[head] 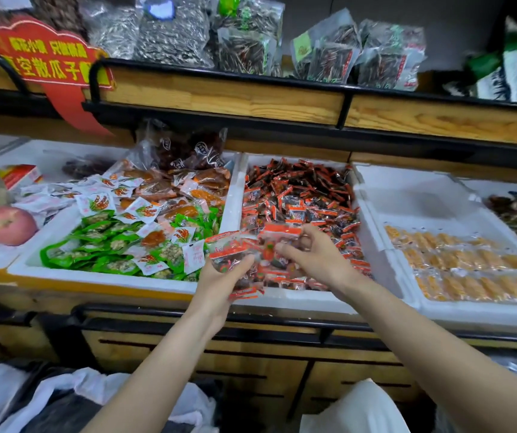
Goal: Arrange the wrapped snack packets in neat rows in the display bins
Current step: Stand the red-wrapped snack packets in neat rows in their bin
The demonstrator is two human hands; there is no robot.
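Observation:
A white foam bin [308,300] in the middle holds a heap of small red-and-black wrapped snack packets [300,195]. My left hand [219,284] grips a bunch of these packets [235,251] above the bin's front left corner. My right hand [314,256] is just to the right of it, its fingers curled and pinching a packet [282,231] at the top of the bunch. The left bin [101,276] contains green, white and orange packets [144,223] in loose piles. The right bin [485,310] holds rows of clear-wrapped orange snacks [469,267].
A wooden shelf [226,98] with bags of seeds overhangs the back of the bins. An apple [10,225] lies at the far left. A red sign [51,60] hangs top left. White plastic bags [73,398] lie on the floor below the black rail.

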